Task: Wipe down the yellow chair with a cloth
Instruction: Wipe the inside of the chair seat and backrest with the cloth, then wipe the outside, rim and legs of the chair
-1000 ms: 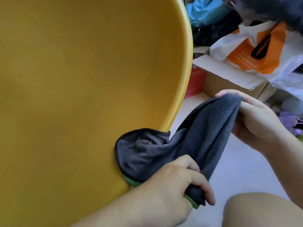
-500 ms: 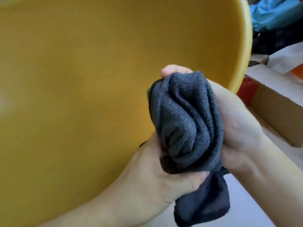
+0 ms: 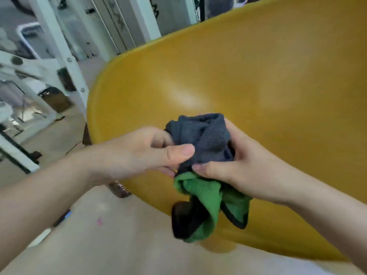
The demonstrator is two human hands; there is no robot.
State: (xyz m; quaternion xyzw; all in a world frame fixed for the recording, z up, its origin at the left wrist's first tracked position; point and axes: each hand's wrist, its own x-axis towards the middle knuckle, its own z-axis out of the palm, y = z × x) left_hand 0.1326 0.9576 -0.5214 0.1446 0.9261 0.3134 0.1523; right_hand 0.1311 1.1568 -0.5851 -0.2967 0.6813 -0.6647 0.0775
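The yellow chair [image 3: 258, 80] fills the upper right of the head view, its smooth curved shell facing me. In front of it I hold a bunched cloth [image 3: 206, 139], dark grey on one side and green on the other, with a black edge. My left hand [image 3: 143, 153] pinches its left side with thumb and fingers. My right hand [image 3: 234, 165] grips its right side. The green part hangs down below both hands, just off the shell.
A white metal frame [image 3: 65, 62] with bolts stands at the left. Pale floor [image 3: 103, 235] lies below, with a small dark object [image 3: 61, 217] on it. A dark chair leg [image 3: 119, 189] shows under the shell. The picture is blurred by motion.
The view has swung left, from the chair's right rim to its left edge and the white frame. The cloth has been turned in both hands, so its green side now hangs out.
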